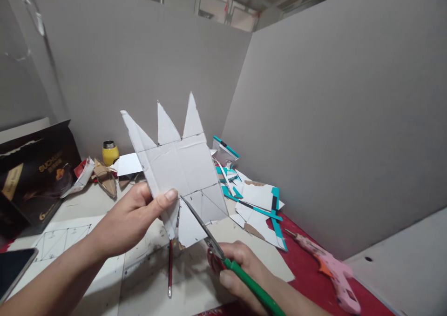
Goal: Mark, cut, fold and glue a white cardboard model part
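My left hand [131, 218] grips a white sheet of cardboard [174, 167] by its left edge, thumb on the front and fingers behind. Three pointed spikes rise from the sheet's top, and pencil lines mark its face. Around the green-handled scissors [240, 272], my right hand [240, 269] is closed. The blades lie at the lower part of the cardboard, their tip beside a slit near my left thumb. Part of the blades is hidden by the cardboard. Below the sheet, a dark red pencil [170, 269] lies on the table.
A pink glue gun [328, 269] lies on the red cloth [303, 241] at right. Cardboard scraps with teal edging [258, 199] are piled behind the sheet. At left are a black box [35, 181], a yellow jar [111, 153], a drawn paper [64, 241] and a dark-screened device [16, 269]. Grey panels [314, 120] enclose the table.
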### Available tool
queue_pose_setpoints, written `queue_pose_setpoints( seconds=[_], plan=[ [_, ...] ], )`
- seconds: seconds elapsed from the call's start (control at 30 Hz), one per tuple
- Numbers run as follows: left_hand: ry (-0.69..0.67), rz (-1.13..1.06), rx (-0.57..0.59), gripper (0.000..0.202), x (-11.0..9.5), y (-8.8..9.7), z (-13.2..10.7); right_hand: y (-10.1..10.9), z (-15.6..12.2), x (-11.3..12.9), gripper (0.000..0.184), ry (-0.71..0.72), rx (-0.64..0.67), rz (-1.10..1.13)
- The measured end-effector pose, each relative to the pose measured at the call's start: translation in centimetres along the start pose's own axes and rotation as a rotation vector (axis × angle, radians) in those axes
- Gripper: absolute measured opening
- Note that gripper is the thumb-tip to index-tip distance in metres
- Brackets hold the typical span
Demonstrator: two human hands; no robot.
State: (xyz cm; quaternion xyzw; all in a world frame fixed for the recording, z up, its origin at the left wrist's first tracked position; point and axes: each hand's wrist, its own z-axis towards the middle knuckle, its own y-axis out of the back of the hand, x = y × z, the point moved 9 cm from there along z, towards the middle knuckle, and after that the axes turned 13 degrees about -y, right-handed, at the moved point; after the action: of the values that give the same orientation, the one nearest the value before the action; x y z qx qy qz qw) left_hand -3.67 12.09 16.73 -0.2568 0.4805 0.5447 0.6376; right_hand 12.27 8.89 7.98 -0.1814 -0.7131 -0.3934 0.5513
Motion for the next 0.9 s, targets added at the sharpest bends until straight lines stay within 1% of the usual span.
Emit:
queue_pose_setpoints(
  seconds=[0.13, 0.3, 0.5, 0.57, 0.63, 0.7, 0.73, 0.8, 0.83, 0.87, 0.9],
  plan=[
    [-0.009, -0.013, 0.027, 0.030, -0.2, -0.1, 0.1, -0.2, -0.1, 0.2, 0.047, -0.020, 0.048, 0.034],
    [-0.009, -0.049, 0.069, 0.028, -0.5, -0.5, 0.3, -0.3, -0.2, 0.5, 0.046, 0.024, 0.044, 0.054],
    [-0.025, -0.047, 0.092, 0.027, -0.7, -0.7, 0.3, -0.5, -0.1, 0.1, 0.052, -0.064, 0.109, 0.092],
    [-0.030, -0.041, 0.077, 0.029, -0.5, -0.4, 0.4, -0.5, -0.1, 0.2, 0.055, -0.059, 0.136, 0.075],
    [-0.036, -0.052, 0.010, 0.028, -0.3, 0.5, 0.6, -0.3, 0.0, 0.1, 0.054, -0.043, 0.138, 0.022],
    [-0.052, -0.075, -0.129, 0.029, 0.0, 2.3, 0.8, 0.3, 0.1, -0.4, 0.050, -0.034, 0.065, -0.074],
    [-0.068, -0.083, -0.216, 0.031, 0.1, 3.4, 0.8, 0.9, 0.2, -0.6, 0.048, -0.018, -0.010, -0.125],
    [-0.102, -0.097, -0.365, 0.033, 0.2, 5.1, 0.6, 2.2, 0.0, -0.5, 0.043, 0.056, -0.212, -0.177],
    [-0.113, -0.111, -0.406, 0.034, 0.2, 5.5, 0.6, 2.9, -0.3, -0.1, 0.040, 0.110, -0.312, -0.164],
    [-0.116, -0.128, -0.422, 0.034, 0.3, 5.5, 0.5, 3.4, -0.6, 0.3, 0.036, 0.155, -0.389, -0.128],
    [-0.118, -0.144, -0.421, 0.035, 0.3, 5.2, 0.5, 3.7, -0.8, 0.7, 0.032, 0.188, -0.435, -0.081]
  ],
)
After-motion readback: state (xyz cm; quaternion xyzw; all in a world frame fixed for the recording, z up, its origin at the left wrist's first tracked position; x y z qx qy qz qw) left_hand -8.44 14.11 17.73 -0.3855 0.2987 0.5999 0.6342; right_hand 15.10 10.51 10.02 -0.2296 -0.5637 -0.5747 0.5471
